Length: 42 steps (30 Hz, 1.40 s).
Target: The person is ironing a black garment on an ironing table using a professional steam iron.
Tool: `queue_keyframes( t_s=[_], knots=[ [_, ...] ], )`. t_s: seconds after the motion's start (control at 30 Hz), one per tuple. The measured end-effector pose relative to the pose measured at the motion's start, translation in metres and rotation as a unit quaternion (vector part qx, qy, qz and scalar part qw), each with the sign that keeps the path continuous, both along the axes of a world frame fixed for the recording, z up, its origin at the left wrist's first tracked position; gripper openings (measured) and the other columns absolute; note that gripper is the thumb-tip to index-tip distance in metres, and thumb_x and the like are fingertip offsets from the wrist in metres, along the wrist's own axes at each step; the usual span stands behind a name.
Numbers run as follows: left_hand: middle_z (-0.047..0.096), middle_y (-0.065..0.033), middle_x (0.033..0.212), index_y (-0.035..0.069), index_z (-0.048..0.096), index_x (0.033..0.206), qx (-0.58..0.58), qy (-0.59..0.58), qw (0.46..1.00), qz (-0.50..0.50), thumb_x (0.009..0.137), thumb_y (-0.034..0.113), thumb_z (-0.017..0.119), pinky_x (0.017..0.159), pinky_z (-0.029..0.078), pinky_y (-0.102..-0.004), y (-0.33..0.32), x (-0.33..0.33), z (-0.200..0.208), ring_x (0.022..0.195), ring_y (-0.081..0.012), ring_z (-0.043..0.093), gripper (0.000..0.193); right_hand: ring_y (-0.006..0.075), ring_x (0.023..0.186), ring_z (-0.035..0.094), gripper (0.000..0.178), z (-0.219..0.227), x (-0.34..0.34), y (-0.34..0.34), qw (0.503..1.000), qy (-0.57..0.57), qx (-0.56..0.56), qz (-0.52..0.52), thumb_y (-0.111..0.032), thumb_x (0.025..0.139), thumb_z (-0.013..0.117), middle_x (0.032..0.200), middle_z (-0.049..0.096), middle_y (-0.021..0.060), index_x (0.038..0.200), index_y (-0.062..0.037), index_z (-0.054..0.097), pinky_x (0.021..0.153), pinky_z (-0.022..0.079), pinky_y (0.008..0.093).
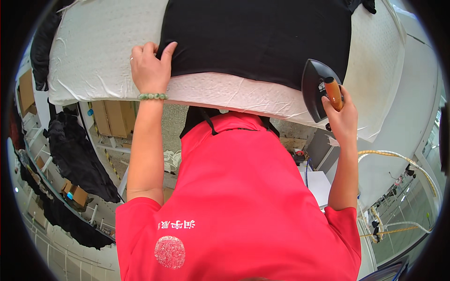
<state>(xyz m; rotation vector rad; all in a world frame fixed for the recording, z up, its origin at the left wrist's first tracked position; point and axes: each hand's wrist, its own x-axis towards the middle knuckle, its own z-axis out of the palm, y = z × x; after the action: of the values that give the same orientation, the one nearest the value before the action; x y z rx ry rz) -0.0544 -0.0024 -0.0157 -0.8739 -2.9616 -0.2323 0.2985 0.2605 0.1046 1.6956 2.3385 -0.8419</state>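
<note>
A black garment [258, 37] lies spread flat over the white padded ironing board [103, 51]. My left hand [151, 68], with a green bead bracelet at its wrist, rests on the board at the garment's left edge. Its thumb is stretched apart from the bent fingers and touches the cloth. My right hand [344, 114] is wrapped round the wooden handle of an iron [313, 91] at the garment's lower right corner. The dark soleplate partly overlaps the garment's edge and the board's front edge. What lies beneath the iron is hidden.
Black garments [77, 157] hang at the left beside the board. Cardboard boxes [112, 117] stand underneath. A yellow-and-white hose [408, 161] curves at the right, past the white panel [419, 89]. A white box-like thing [318, 187] is below my right forearm.
</note>
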Motion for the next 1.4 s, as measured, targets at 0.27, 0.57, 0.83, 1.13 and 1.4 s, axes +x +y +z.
queue_keyframes(
  t_s=[0.27,0.57,0.83,1.13,1.4],
  knots=[
    [0.067,-0.0118,0.07,0.006,0.069,0.089,0.029,-0.074,0.997,-0.025,0.095,0.055,0.073,0.061,0.052,-0.0453,-0.014,-0.015,-0.008,0.062,-0.0352,0.064,0.049,0.0386,0.086,0.076,0.058,-0.022,-0.066,-0.052,0.988,-0.043,-0.011,0.148,-0.025,0.088,0.082,0.093,0.075,0.0223,0.136,-0.002,0.06,0.077,0.059,0.0439],
    [0.052,-0.0006,0.068,0.003,0.067,0.092,0.129,-0.26,0.957,-0.013,0.102,0.042,0.07,0.062,0.039,-0.0263,-0.023,-0.048,0.009,0.066,-0.0094,0.042,0.041,0.0427,0.089,0.073,0.054,-0.019,-0.108,-0.082,0.97,-0.085,-0.06,0.219,-0.019,0.082,0.08,0.09,0.075,0.0223,0.131,-0.0037,0.062,0.079,0.059,0.0492],
    [0.05,0.0017,0.065,0.004,0.069,0.093,0.206,-0.32,0.924,-0.033,0.1,0.042,0.073,0.058,0.038,-0.0264,-0.028,-0.059,-0.006,0.062,-0.0081,0.041,0.039,0.0414,0.075,0.073,0.046,-0.025,-0.129,-0.111,0.972,-0.073,-0.054,0.218,-0.015,0.08,0.078,0.079,0.073,0.0203,0.122,-0.0035,0.063,0.071,0.06,0.0486],
    [0.052,-0.0011,0.064,0.005,0.068,0.091,0.167,-0.242,0.954,-0.055,0.1,0.042,0.074,0.056,0.039,-0.0274,-0.021,-0.065,-0.013,0.059,-0.0104,0.043,0.038,0.0366,0.066,0.074,0.055,-0.034,-0.139,-0.144,0.95,-0.014,-0.07,0.305,-0.018,0.076,0.08,0.071,0.071,0.0171,0.125,-0.0054,0.058,0.06,0.059,0.0475],
    [0.061,-0.0038,0.065,0.007,0.07,0.092,0.163,-0.195,0.964,-0.075,0.098,0.044,0.075,0.054,0.043,-0.0307,-0.02,-0.066,-0.017,0.056,-0.0143,0.05,0.038,0.0404,0.079,0.074,0.076,0.0,-0.019,-0.081,0.97,-0.17,-0.066,0.163,-0.021,0.081,0.083,0.084,0.075,0.0176,0.148,-0.0124,0.048,0.07,0.058,0.0481]
  ],
)
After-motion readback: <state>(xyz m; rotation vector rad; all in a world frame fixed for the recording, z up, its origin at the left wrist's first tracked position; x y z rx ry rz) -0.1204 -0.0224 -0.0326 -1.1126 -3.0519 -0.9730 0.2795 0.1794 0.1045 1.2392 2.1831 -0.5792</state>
